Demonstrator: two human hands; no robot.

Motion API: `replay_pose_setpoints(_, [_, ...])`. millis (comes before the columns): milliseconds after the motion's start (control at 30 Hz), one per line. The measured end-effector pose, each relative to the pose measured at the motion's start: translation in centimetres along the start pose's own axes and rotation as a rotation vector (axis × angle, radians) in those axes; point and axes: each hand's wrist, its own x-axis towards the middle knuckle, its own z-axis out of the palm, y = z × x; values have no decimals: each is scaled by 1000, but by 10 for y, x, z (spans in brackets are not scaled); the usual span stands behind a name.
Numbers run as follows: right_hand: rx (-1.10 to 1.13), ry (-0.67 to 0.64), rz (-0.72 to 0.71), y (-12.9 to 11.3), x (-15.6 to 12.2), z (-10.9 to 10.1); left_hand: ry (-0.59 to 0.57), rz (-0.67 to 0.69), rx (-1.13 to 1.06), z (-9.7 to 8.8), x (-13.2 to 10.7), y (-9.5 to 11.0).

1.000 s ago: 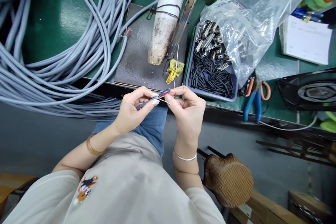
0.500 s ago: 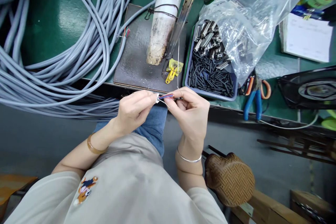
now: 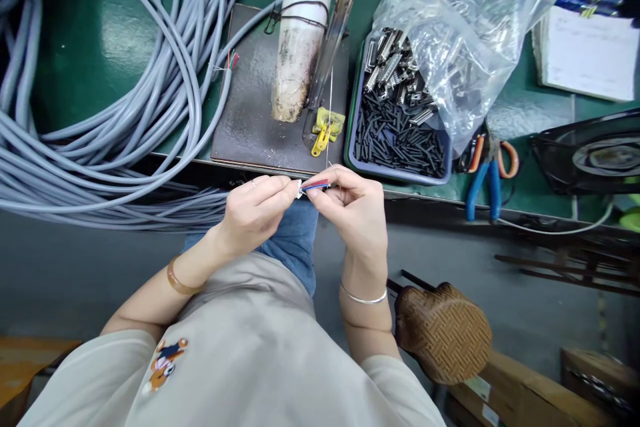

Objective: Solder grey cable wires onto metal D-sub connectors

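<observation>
Between my hands, in front of the bench edge, is a cable end with thin red and blue wires (image 3: 315, 185) coming out of a white wrapping. My left hand (image 3: 257, 210) is closed round the cable just behind the wrapping and hides most of it. With thumb and forefinger, my right hand (image 3: 353, 203) pinches the coloured wires. Just beyond my hands lies a dark board (image 3: 245, 127) with a small yellow clip-like piece (image 3: 323, 137) on it. A thin pale strand (image 3: 331, 107) runs down over the board towards my right hand.
Bundled grey cables (image 3: 193, 80) cover the left. A wrapped white cylinder (image 3: 303, 33) stands over the board. A bin (image 3: 351, 127) holds black tubes (image 3: 395, 140) and metal connectors (image 3: 390, 60) beneath a plastic bag (image 3: 465, 47). Pliers (image 3: 483, 180) hang over the edge; a stool (image 3: 450, 333) stands right.
My right hand has shifted slightly left, its fingers closer to the white wrapping. The loose white strand below the wires no longer shows. The view has moved a little.
</observation>
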Motion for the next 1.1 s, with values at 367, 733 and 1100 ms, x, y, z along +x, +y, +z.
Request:
replay_pose_setpoints(367, [71,108,-24,6,-3,10,49,-377,-237,3,2,17])
replay_pose_setpoints(733, [15,140,-69,7,-5,15,45,-610,-415,3,0,20])
replay_pose_setpoints(1100, [-112,154,-97,-2,-4,12,40,-613,-414,3,1,21])
